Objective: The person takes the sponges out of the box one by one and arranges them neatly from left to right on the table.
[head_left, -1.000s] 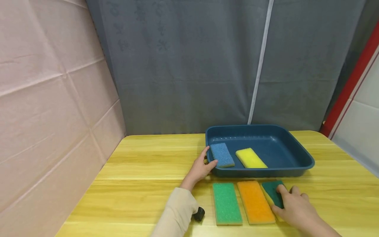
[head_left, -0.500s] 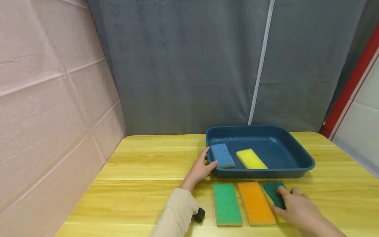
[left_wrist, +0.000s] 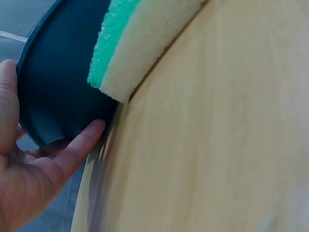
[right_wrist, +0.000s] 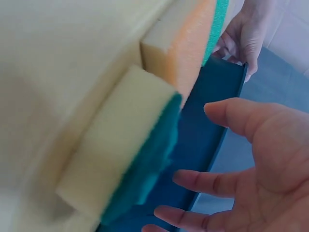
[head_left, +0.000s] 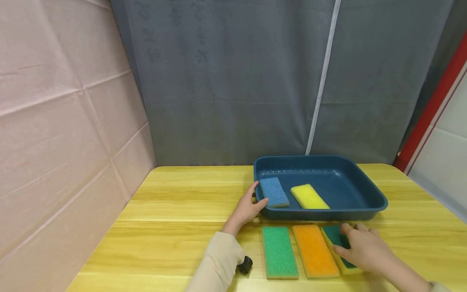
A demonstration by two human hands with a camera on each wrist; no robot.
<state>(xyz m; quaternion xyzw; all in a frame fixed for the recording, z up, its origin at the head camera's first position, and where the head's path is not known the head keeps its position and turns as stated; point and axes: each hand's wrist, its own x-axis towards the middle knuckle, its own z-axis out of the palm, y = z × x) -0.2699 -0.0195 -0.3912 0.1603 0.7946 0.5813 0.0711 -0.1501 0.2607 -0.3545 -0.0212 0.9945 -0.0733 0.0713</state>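
Note:
My left hand (head_left: 246,207) holds the near left corner of a dark blue rectangular tray (head_left: 359,213), thumb at the rim and fingers along the outside wall. A blue sponge (head_left: 273,192) and a yellow sponge (head_left: 309,196) lie inside the tray. In front of it, a green sponge (head_left: 279,252), an orange sponge (head_left: 315,251) and a yellow sponge with a dark green scouring pad (head_left: 333,235) form a row. Over that last sponge hovers my right hand (head_left: 366,247), fingers spread; the right wrist view shows a gap between its fingertips (right_wrist: 186,176) and the pad.
The wooden table (head_left: 175,227) extends left of the tray. A grey curtain (head_left: 226,89) hangs behind it, and pink cloth (head_left: 69,121) covers the left side. A small black object (head_left: 245,265) is at my left sleeve (head_left: 219,259).
My right hand has let go of the yellow and dark green sponge and lifted slightly off it, fingers spreading. My left hand and the tray stay where they were.

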